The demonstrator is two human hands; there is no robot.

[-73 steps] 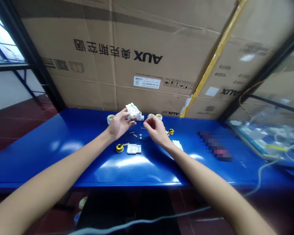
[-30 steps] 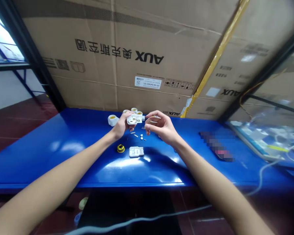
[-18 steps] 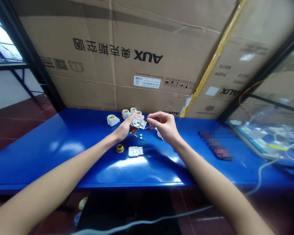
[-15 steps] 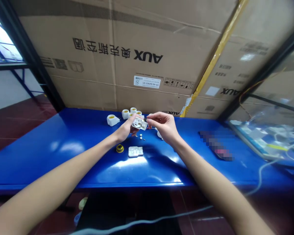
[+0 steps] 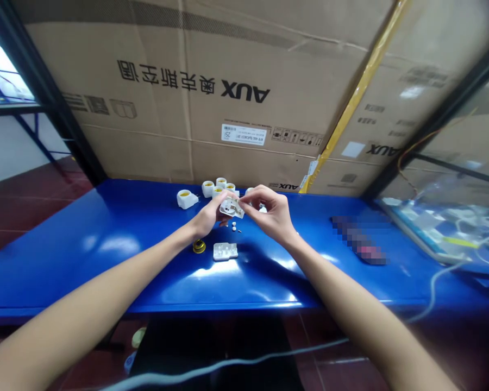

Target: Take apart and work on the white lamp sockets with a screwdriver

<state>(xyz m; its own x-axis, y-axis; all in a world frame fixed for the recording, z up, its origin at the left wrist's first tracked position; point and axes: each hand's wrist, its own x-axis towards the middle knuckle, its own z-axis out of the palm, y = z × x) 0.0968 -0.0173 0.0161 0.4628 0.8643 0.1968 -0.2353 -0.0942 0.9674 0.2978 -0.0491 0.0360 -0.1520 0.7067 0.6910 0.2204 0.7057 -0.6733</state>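
My left hand (image 5: pixel 209 215) holds a white plastic housing (image 5: pixel 230 206) with its open inside facing up. Thumb and finger of my right hand (image 5: pixel 267 209) are pinched together at the housing's right side; what they grip is too small to make out. Below the hands, small white pieces (image 5: pixel 233 226) lie on the blue table (image 5: pixel 146 271). A white cover plate (image 5: pixel 225 251) rests nearer the front edge, with a yellow and black round part (image 5: pixel 199 246) to its left.
Several white cups with yellow insides (image 5: pixel 208 188) stand behind my left hand, one more (image 5: pixel 186 199) further left. A large cardboard box (image 5: pixel 167 108) walls off the back. At right lie a blurred dark object (image 5: pixel 358 241) and a tray (image 5: pixel 419 233) with cables.
My right hand has moved slightly left, bringing its pinched fingertips over the white housing. My left hand still holds the housing in about the same place.
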